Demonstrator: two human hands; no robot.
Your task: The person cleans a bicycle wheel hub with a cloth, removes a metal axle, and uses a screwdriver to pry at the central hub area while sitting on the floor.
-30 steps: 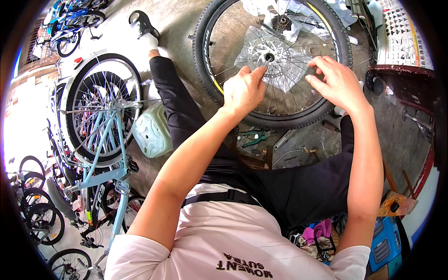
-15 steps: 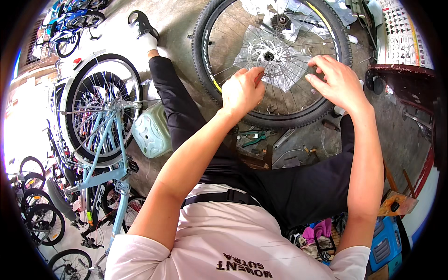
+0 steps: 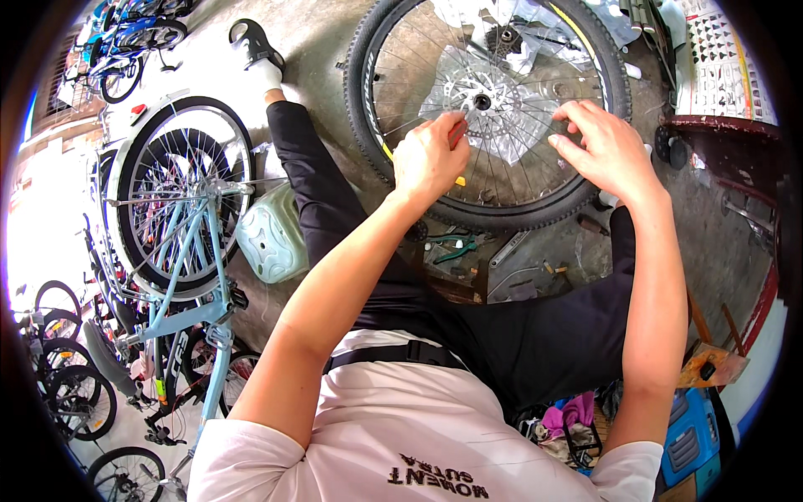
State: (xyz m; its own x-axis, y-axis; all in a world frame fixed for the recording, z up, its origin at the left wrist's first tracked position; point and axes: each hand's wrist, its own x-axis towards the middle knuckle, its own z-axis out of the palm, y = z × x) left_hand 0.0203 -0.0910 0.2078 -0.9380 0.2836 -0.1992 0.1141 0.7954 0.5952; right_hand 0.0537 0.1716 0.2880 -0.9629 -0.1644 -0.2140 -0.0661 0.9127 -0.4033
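A bicycle wheel with a black tyre point(image 3: 369, 109) lies flat on the concrete floor in front of me. Its hub point(image 3: 483, 102) sits on a silver disc point(image 3: 510, 125). My left hand point(image 3: 428, 161) rests on the spokes just left of the hub and is closed on a small tool with a red and yellow handle point(image 3: 459, 179). My right hand point(image 3: 608, 151) lies on the spokes at the wheel's right side with its fingers spread and nothing in them. My legs in black trousers stretch out beneath the wheel.
A light blue bicycle point(image 3: 201, 251) stands at my left, with a pale green plastic container point(image 3: 272, 243) beside it. Green-handled pliers point(image 3: 452, 245) and other tools lie under the wheel's near edge. A blue case point(image 3: 690, 435) sits lower right. More bicycles point(image 3: 134, 38) stand upper left.
Both hands stay on the wheel. The left fingers have edged slightly toward the hub.
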